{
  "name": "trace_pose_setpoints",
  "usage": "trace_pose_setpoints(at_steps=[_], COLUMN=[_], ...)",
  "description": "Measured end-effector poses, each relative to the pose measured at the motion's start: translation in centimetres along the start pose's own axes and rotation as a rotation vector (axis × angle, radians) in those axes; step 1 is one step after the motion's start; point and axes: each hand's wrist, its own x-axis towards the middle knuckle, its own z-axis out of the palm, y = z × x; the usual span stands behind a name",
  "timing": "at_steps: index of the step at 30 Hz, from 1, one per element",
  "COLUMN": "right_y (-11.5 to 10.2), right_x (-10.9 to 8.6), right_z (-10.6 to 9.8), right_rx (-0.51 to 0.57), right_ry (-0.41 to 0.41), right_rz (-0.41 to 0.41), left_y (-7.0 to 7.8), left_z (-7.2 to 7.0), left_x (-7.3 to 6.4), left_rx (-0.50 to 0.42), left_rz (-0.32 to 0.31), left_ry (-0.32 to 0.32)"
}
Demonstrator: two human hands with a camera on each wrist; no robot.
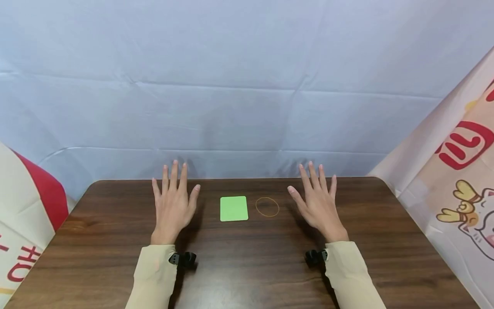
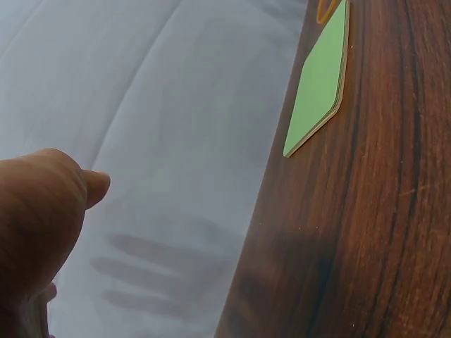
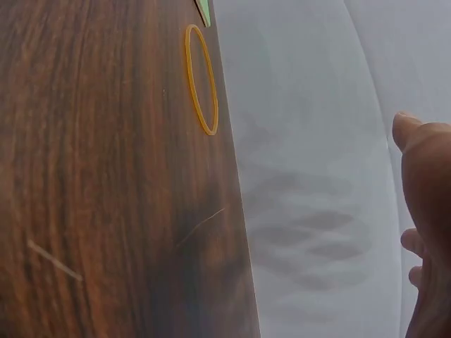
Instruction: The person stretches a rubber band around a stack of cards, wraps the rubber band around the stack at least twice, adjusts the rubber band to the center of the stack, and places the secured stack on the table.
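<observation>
A square green stack of cards [image 1: 233,209] with rounded corners lies on the table; in the left wrist view its edge shows several thin layers. Just to its right is a yellow-orange rubber band [image 3: 189,63], spread in an oval. My left hand [image 1: 173,210] hovers palm down to the left of the cards, fingers straight and apart, holding nothing. On the other side, my right hand [image 1: 318,206] is held the same way, to the right of the rubber band. Both hands cast shadows on the table and the cloth behind.
The dark wood-grain table [image 1: 239,266] has rounded far corners. A pale cloth [image 1: 247,107] hangs right behind its far edge. Printed cloths flank it, one with red shapes [image 1: 42,189] at left and one with a cartoon cat [image 1: 478,214] at right. Each wrist wears a small black camera [image 1: 188,260].
</observation>
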Motion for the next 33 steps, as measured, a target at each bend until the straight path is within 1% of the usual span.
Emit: trace_pose_setpoints(at_steps=[5,9,11,16,20,25,28,30,31,33], right_y=[-0.1,-0.4,-0.6,-1.4,-1.9,-2.2,-2.2,-2.2,-2.2,-2.2], right_x=[0.0,-0.2,-0.2,-0.2,-0.1,0.1,0.5,0.8,1.0,1.3], right_z=[-0.1,-0.2,-0.3,-0.2,0.1,0.4,0.8,1.2,1.4,1.9], right_rx=[0.053,0.095,0.116,0.191,0.3,0.423,0.446,0.439,0.433,0.425], right_ry=[0.038,0.031,0.007,-0.055,-0.12,-0.228,-0.28,-0.313,-0.33,-0.356], right_rz=[-0.003,0.009,0.022,0.058,0.062,0.077,0.093,0.103,0.106,0.112], left_y=[0.1,0.4,0.5,0.7,1.0,1.3,1.4,1.5,1.6,1.7], left_z=[-0.1,-0.2,-0.3,-0.2,0.2,1.0,1.6,2.0,2.2,2.6], left_x=[0.0,-0.1,-0.2,-0.1,0.3,0.8,1.0,1.2,1.2,1.3], left_rx=[-0.024,-0.04,-0.051,-0.104,-0.181,-0.365,-0.461,-0.506,-0.521,-0.537], left_rz=[-0.008,-0.029,-0.045,-0.08,-0.073,-0.057,-0.045,-0.038,-0.041,-0.041], left_ry=[0.021,0.011,-0.003,-0.078,-0.185,-0.369,-0.499,-0.58,-0.614,-0.66])
